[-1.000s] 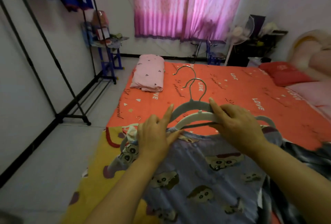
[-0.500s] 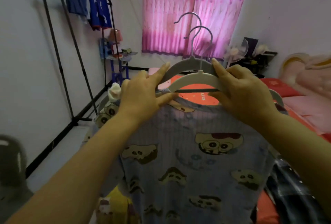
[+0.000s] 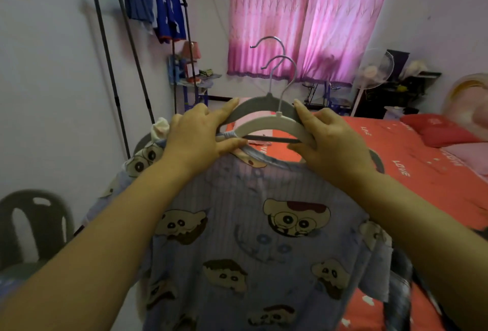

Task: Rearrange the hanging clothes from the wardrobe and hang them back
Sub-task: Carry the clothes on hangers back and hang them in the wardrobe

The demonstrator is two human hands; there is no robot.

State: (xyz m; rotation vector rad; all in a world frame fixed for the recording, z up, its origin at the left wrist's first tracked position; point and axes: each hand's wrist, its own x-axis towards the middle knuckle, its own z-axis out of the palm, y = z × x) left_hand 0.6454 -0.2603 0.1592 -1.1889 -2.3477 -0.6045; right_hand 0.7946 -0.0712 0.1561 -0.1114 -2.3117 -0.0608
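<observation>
A light-blue cartoon-print shirt (image 3: 253, 251) hangs in front of me from two stacked hangers, a pale one (image 3: 269, 124) in front and a grey one (image 3: 256, 107) behind, their metal hooks pointing up. My left hand (image 3: 200, 137) grips the hangers' left arm and the shirt's collar. On the other side my right hand (image 3: 332, 145) grips the right arm of the hangers. A black clothes rack (image 3: 113, 66) stands against the left wall with two blue garments (image 3: 155, 10) on its top bar.
An orange-sheeted bed (image 3: 422, 166) fills the right side, with red pillows at its head. A dark plastic chair (image 3: 34, 225) stands at the lower left. A small blue shelf (image 3: 192, 82), pink curtains (image 3: 303, 18) and a standing fan (image 3: 372, 71) line the far wall.
Both hands have lifted the shirt and hangers off the bed to chest height. My view has swung up toward the rack and window. In the last half second little has moved.
</observation>
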